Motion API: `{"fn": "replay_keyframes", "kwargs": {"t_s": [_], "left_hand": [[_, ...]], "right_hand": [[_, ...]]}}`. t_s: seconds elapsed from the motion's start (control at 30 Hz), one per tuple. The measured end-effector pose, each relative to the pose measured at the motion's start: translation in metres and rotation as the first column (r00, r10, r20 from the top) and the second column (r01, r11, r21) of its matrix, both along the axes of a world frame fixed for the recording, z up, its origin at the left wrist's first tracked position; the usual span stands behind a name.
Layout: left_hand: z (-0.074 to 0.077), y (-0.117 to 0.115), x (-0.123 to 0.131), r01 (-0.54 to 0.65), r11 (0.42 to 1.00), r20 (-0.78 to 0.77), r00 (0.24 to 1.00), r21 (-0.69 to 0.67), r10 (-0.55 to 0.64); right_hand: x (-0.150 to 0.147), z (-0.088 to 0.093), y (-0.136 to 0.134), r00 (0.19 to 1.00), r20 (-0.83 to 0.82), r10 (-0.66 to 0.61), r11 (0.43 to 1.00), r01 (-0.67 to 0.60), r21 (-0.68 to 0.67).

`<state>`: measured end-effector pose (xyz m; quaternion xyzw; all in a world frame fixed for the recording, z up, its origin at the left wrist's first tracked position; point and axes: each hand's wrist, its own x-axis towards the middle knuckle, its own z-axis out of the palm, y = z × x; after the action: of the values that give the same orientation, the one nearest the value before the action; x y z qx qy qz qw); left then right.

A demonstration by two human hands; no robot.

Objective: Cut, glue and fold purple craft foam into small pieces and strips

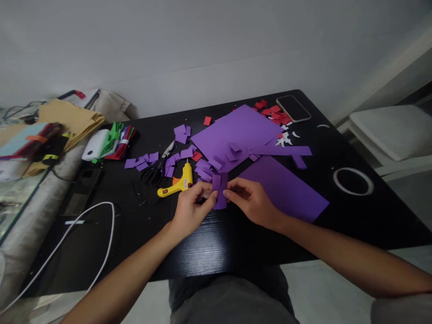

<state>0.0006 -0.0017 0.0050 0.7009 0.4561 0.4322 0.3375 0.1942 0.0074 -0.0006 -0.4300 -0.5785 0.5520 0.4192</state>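
Note:
Between my two hands, just above the table's front part, are narrow purple paper strips [221, 198], one lying against another. My left hand [193, 208] pinches them from the left with thumb and fingers. From the other side my right hand [251, 200] grips their right edge, thumb in front. Small cut purple pieces [204, 170] lie just beyond my left hand. A yellow glue gun [184, 180] rests beside that hand, its nozzle pointing away. Under and beyond my right hand spreads a large purple sheet [286, 189].
Black scissors [157, 171] lie left of the glue gun among purple pieces. Another purple sheet [232, 130], red scraps [275, 112] and a phone [293, 108] are farther back. A white ring [353, 193] sits at right; a white cable [110, 234] loops at left.

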Motion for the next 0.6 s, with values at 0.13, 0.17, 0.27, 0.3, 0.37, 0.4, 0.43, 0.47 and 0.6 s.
{"fn": "replay_keyframes", "kwargs": {"t_s": [0.13,0.17,0.27,0.3,0.37,0.4,0.43,0.47,0.6], "left_hand": [[-0.0005,0.0002,0.0003,0.002,0.999,0.029,1.000,-0.043,-0.001],[-0.0009,0.0003,-0.0003,0.005,0.998,0.037,0.999,-0.056,-0.003],[-0.0011,0.0009,-0.0029,0.014,0.997,0.042,0.999,-0.078,-0.011],[-0.0009,0.0010,-0.0039,0.018,0.997,0.037,0.999,-0.077,-0.015],[-0.0001,0.0011,-0.0055,0.026,0.998,0.024,0.999,-0.065,-0.024],[0.0003,0.0011,-0.0061,0.030,0.998,0.017,0.999,-0.056,-0.030],[0.0005,0.0012,-0.0066,0.032,0.998,0.010,0.999,-0.045,-0.032],[0.0006,0.0013,-0.0070,0.032,0.999,0.004,0.999,-0.036,-0.032],[0.0004,0.0034,-0.0085,0.005,1.000,-0.041,0.999,0.019,-0.004]], "right_hand": [[0.0002,0.0024,-0.0009,1.000,0.019,-0.016,1.000,0.016,0.002],[0.0005,0.0024,-0.0009,1.000,0.022,-0.017,1.000,0.016,0.005],[0.0014,0.0017,-0.0007,1.000,0.022,-0.021,1.000,0.020,0.009],[0.0015,0.0015,-0.0005,0.999,0.021,-0.024,1.000,0.024,0.010],[0.0014,0.0008,0.0000,0.999,0.016,-0.029,1.000,0.028,0.006],[0.0012,0.0002,0.0003,1.000,0.010,-0.030,1.000,0.030,0.002],[0.0009,-0.0006,0.0006,1.000,0.001,-0.030,1.000,0.030,-0.003],[0.0007,-0.0016,0.0010,1.000,-0.011,-0.029,1.000,0.029,-0.006],[0.0007,-0.0059,0.0018,0.999,-0.003,-0.048,0.998,0.048,0.027]]}}
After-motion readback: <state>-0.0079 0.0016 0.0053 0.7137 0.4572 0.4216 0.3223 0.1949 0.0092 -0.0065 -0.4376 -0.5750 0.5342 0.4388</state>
